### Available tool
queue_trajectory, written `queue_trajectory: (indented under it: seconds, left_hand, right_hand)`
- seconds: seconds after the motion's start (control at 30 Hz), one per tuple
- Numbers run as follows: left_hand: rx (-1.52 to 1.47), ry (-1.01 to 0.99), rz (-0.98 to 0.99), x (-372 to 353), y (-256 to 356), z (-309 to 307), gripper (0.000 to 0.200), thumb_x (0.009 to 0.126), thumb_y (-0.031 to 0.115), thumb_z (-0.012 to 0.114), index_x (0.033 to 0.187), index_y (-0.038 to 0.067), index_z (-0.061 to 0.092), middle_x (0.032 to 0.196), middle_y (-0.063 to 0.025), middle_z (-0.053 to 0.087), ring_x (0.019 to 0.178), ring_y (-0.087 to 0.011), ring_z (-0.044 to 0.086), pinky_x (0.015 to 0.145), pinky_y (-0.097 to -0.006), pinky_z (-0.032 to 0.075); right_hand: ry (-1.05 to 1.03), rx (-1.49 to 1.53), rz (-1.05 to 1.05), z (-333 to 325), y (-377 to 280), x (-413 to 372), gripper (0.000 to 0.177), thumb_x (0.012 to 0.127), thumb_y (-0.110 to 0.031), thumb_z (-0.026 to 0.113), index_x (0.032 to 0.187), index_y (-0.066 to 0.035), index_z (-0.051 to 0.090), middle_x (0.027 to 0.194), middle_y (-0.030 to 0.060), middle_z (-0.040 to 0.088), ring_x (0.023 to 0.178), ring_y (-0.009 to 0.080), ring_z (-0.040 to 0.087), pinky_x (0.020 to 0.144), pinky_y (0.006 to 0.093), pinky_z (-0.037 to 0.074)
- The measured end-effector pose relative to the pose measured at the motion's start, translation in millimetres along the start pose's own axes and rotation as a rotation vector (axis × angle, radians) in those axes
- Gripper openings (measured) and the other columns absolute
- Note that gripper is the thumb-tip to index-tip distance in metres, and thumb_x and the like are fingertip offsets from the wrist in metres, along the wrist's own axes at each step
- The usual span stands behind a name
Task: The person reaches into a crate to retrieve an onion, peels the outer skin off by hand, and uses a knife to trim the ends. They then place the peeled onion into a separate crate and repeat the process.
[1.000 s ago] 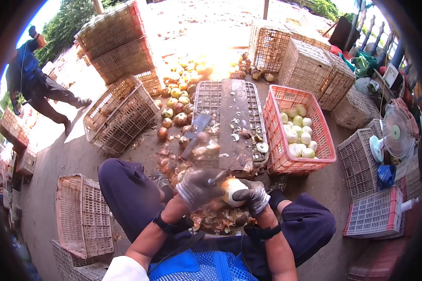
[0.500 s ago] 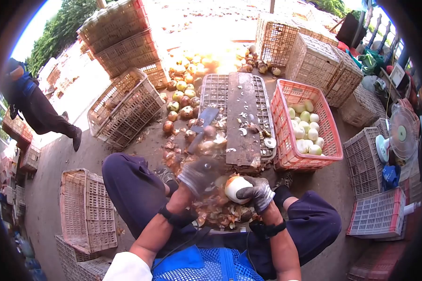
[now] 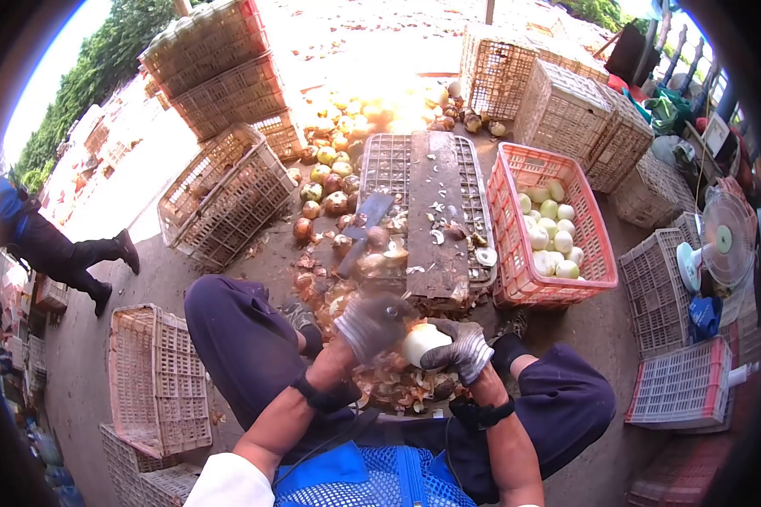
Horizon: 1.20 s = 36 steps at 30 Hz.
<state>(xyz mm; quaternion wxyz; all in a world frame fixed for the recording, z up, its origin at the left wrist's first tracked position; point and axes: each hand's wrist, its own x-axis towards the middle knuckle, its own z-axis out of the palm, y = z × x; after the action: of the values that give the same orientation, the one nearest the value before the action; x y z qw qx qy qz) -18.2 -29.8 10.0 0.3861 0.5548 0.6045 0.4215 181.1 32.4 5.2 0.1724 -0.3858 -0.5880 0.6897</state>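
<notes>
A pale, mostly peeled onion [image 3: 424, 343] is in my right hand [image 3: 461, 348], whose grey-striped glove closes around its right side. My left hand [image 3: 374, 325], gloved too, is closed close against the onion's left side. Its fingers are blurred, and what they hold cannot be made out. A scrap of orange skin shows between the two hands. Loose onion skins [image 3: 406, 389] lie heaped below them, between my legs. Beyond my left hand lies a flat grey-blue cleaver-like blade [image 3: 376, 207], hazy in the view.
A wooden plank [image 3: 435, 253] with peel scraps lies across an upturned crate [image 3: 385, 169]. To its right, a red crate [image 3: 596, 262] holds peeled onions [image 3: 554, 228]. Unpeeled onions [image 3: 336, 203] lie left of it. Stacked crates [image 3: 220, 76], a fan [image 3: 725, 241] and a walking person [image 3: 55, 241] surround the area.
My left hand has moved right, closer to the onion. The onion has turned and shifted slightly left with my right hand. The person at the left has walked further left.
</notes>
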Motion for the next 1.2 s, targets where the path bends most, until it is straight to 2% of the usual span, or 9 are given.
queue_trajectory:
  seconds: [0.13, 0.23, 0.33, 0.57, 0.6, 0.67, 0.77, 1.0, 1.2]
  left_hand:
    - [0.300, 0.095, 0.287, 9, -41, -12, 0.026, 0.071, 0.005, 0.068, 0.097, 0.005, 0.065, 0.089, -0.0103, 0.064, 0.087, -0.0248, 0.062, 0.080, -0.0329, 0.050]
    - [0.153, 0.230, 0.006, 18, -33, -14, 0.020, 0.069, 0.005, 0.068, 0.088, 0.005, 0.065, 0.079, -0.0092, 0.065, 0.071, -0.0194, 0.061, 0.064, -0.0317, 0.050]
    - [0.513, 0.345, -0.110, 25, -58, -21, 0.025, 0.063, 0.008, 0.064, 0.088, 0.004, 0.065, 0.081, -0.0158, 0.064, 0.075, -0.0319, 0.062, 0.067, -0.0378, 0.050]
    - [0.360, 0.054, 0.179, 5, -14, -14, 0.025, 0.076, 0.024, 0.068, 0.093, 0.006, 0.065, 0.083, -0.0173, 0.064, 0.073, -0.0331, 0.061, 0.062, -0.0409, 0.048]
    - [0.394, -0.018, -0.004, 2, 6, -8, 0.022, 0.077, 0.021, 0.067, 0.092, 0.006, 0.065, 0.081, -0.0176, 0.063, 0.072, -0.0346, 0.061, 0.061, -0.0427, 0.048]
    - [0.437, -0.036, 0.112, 2, -4, 8, 0.019, 0.077, 0.018, 0.065, 0.091, 0.006, 0.065, 0.081, -0.0177, 0.062, 0.072, -0.0359, 0.061, 0.062, -0.0432, 0.048]
    - [0.552, -0.105, 0.096, 0, -6, 19, 0.017, 0.075, 0.013, 0.062, 0.091, 0.007, 0.065, 0.082, -0.0180, 0.063, 0.074, -0.0368, 0.062, 0.063, -0.0436, 0.050]
    - [0.700, -0.249, 0.262, 3, -5, 9, 0.024, 0.069, 0.008, 0.059, 0.092, 0.010, 0.064, 0.074, -0.0176, 0.060, 0.069, -0.0374, 0.060, 0.056, -0.0434, 0.048]
    - [0.806, -0.379, 0.213, 5, 6, 5, 0.035, 0.072, 0.036, 0.071, 0.081, 0.003, 0.064, 0.079, -0.0180, 0.063, 0.075, -0.0368, 0.062, 0.063, -0.0446, 0.050]
  right_hand:
    - [-0.035, -0.150, -0.052, 4, -29, -9, 0.083, 0.042, -0.021, 0.086, 0.118, -0.001, 0.061, 0.098, 0.0079, 0.068, 0.088, 0.0138, 0.063, 0.084, 0.0296, 0.051]
    - [-0.063, 0.042, -0.106, 7, -30, -11, 0.084, 0.040, -0.018, 0.084, 0.119, -0.002, 0.061, 0.100, 0.0061, 0.068, 0.089, 0.0131, 0.062, 0.086, 0.0292, 0.049]
    - [-0.112, 0.319, -0.106, 11, -43, -19, 0.086, 0.039, -0.016, 0.082, 0.120, -0.002, 0.059, 0.102, 0.0054, 0.067, 0.091, 0.0134, 0.062, 0.086, 0.0294, 0.049]
    - [0.058, 0.285, -0.152, -1, -6, -9, 0.084, 0.047, -0.017, 0.087, 0.123, -0.001, 0.054, 0.104, 0.0057, 0.064, 0.092, 0.0144, 0.061, 0.082, 0.0296, 0.051]
    - [0.062, 0.312, -0.176, 0, -5, -7, 0.077, 0.049, -0.015, 0.088, 0.118, -0.003, 0.057, 0.103, 0.0040, 0.065, 0.091, 0.0130, 0.062, 0.081, 0.0292, 0.051]
    - [-0.019, 0.355, -0.173, 3, -19, -9, 0.062, 0.054, -0.019, 0.088, 0.109, -0.005, 0.062, 0.099, 0.0030, 0.067, 0.087, 0.0122, 0.063, 0.078, 0.0292, 0.052]
    - [0.132, 0.151, -0.117, -4, 29, 12, 0.079, 0.050, -0.014, 0.087, 0.122, -0.002, 0.055, 0.103, 0.0067, 0.064, 0.092, 0.0171, 0.063, 0.078, 0.0297, 0.053]
    - [0.236, 0.076, -0.108, -9, 9, 6, 0.076, 0.046, -0.014, 0.088, 0.116, -0.002, 0.061, 0.101, 0.0054, 0.066, 0.089, 0.0157, 0.063, 0.081, 0.0296, 0.053]
    - [0.203, -0.154, -0.079, -7, -13, 2, 0.077, 0.043, -0.018, 0.090, 0.113, -0.002, 0.062, 0.101, 0.0057, 0.068, 0.089, 0.0131, 0.063, 0.083, 0.0287, 0.052]
